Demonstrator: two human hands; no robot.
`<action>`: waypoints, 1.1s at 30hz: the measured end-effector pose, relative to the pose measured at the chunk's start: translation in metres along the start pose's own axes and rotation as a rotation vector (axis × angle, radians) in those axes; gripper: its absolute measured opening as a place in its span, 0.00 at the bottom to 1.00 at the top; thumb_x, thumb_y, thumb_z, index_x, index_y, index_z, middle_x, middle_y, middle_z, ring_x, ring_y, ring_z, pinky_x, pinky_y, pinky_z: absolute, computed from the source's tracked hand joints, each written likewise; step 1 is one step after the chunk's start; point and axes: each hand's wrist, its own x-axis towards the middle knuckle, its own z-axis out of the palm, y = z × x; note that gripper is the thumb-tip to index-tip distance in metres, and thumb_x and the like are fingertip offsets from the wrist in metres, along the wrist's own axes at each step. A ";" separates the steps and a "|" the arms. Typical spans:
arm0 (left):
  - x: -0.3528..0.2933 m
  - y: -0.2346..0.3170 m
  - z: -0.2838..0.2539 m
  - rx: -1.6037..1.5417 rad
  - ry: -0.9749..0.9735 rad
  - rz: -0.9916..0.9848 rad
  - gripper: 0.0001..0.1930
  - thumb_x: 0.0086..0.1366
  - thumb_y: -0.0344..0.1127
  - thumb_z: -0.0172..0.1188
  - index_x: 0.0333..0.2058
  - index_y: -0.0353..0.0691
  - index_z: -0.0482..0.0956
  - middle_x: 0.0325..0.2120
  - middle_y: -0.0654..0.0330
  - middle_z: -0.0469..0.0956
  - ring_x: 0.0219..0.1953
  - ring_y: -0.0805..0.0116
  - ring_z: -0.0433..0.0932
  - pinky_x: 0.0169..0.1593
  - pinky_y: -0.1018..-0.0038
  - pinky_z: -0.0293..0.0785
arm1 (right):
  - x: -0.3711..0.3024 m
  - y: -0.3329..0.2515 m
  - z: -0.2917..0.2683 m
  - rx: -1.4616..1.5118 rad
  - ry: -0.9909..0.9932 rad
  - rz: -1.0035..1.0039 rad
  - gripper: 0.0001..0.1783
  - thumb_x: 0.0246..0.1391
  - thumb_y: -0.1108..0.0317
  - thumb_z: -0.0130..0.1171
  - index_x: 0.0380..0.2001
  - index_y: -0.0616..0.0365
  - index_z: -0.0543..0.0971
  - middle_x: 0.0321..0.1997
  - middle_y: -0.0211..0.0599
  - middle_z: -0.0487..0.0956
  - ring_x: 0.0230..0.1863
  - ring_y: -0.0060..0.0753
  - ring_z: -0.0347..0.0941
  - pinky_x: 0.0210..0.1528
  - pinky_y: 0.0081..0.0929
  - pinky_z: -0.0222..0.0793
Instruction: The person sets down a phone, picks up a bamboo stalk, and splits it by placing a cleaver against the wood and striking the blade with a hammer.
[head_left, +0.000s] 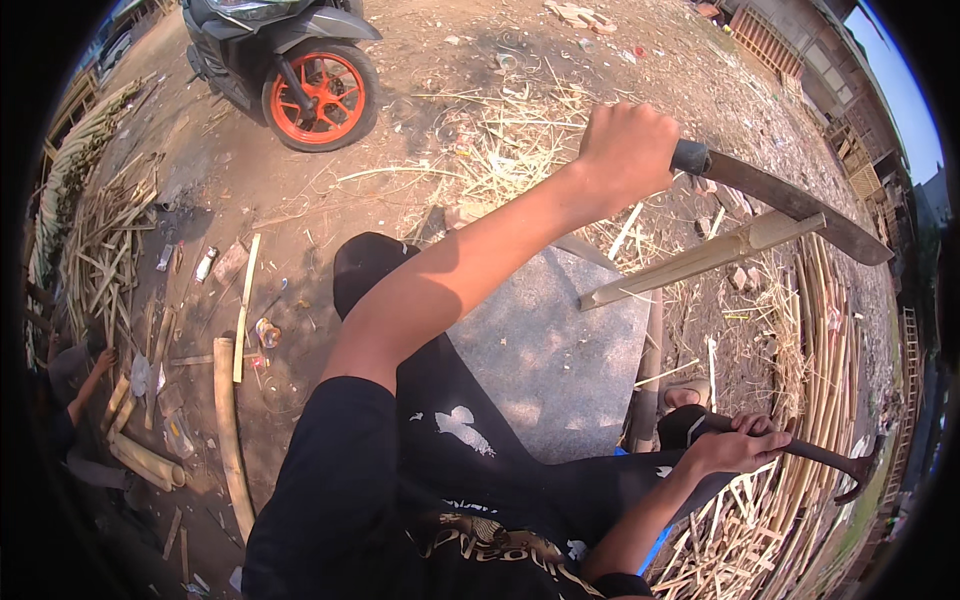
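My left hand is closed round the dark handle of a machete, held out across my front. The long, worn blade slants down to the right and meets the upper end of a split bamboo piece; whether it has bitten in, I cannot tell. That piece stands tilted, its lower end on a grey slab between my legs. By my right knee, my right hand grips a hammer by its dark handle, the curved metal head pointing right.
A motorbike with an orange front wheel stands at the far left. Bamboo shavings litter the dirt ahead. Long bamboo strips are stacked at right. Bamboo poles lie at left, where another person's arm shows.
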 end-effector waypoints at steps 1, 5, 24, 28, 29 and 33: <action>0.005 -0.005 0.003 -0.060 -0.004 -0.041 0.06 0.47 0.35 0.62 0.25 0.42 0.83 0.20 0.50 0.81 0.28 0.51 0.83 0.36 0.58 0.80 | 0.008 0.016 -0.010 0.009 0.014 0.030 0.25 0.71 0.52 0.45 0.53 0.66 0.72 0.19 0.22 0.52 0.17 0.15 0.50 0.18 0.15 0.46; -0.003 -0.054 0.024 -0.178 0.123 -0.182 0.11 0.51 0.37 0.64 0.32 0.39 0.85 0.19 0.48 0.81 0.24 0.50 0.82 0.33 0.59 0.79 | -0.003 0.088 -0.056 -0.323 -0.228 0.295 0.16 0.70 0.55 0.50 0.41 0.60 0.73 0.18 0.19 0.56 0.15 0.14 0.52 0.16 0.16 0.48; -0.007 -0.136 0.049 -0.161 0.065 -0.583 0.16 0.55 0.42 0.65 0.28 0.31 0.83 0.19 0.44 0.80 0.27 0.49 0.83 0.35 0.59 0.75 | -0.148 0.198 -0.073 -0.423 -0.588 1.166 0.17 0.64 0.53 0.57 0.38 0.58 0.76 0.19 0.27 0.69 0.15 0.20 0.64 0.17 0.23 0.60; -0.011 -0.139 0.051 -0.124 0.084 -0.578 0.17 0.55 0.44 0.64 0.28 0.31 0.83 0.20 0.44 0.80 0.28 0.46 0.83 0.35 0.58 0.75 | -0.141 0.198 -0.073 -0.379 -0.580 1.227 0.16 0.64 0.54 0.58 0.40 0.58 0.76 0.20 0.29 0.69 0.16 0.22 0.63 0.19 0.24 0.61; -0.012 -0.140 0.051 -0.118 0.083 -0.578 0.17 0.55 0.43 0.64 0.28 0.31 0.83 0.20 0.44 0.80 0.28 0.46 0.83 0.35 0.58 0.75 | -0.142 0.198 -0.073 -0.368 -0.584 1.247 0.16 0.64 0.54 0.57 0.40 0.57 0.75 0.20 0.29 0.69 0.16 0.23 0.63 0.19 0.24 0.60; -0.013 -0.140 0.051 -0.117 0.080 -0.593 0.16 0.55 0.43 0.64 0.29 0.32 0.84 0.20 0.43 0.80 0.29 0.46 0.83 0.36 0.58 0.75 | -0.142 0.202 -0.074 -0.369 -0.560 1.233 0.15 0.63 0.55 0.58 0.39 0.58 0.77 0.19 0.29 0.70 0.15 0.22 0.64 0.18 0.24 0.61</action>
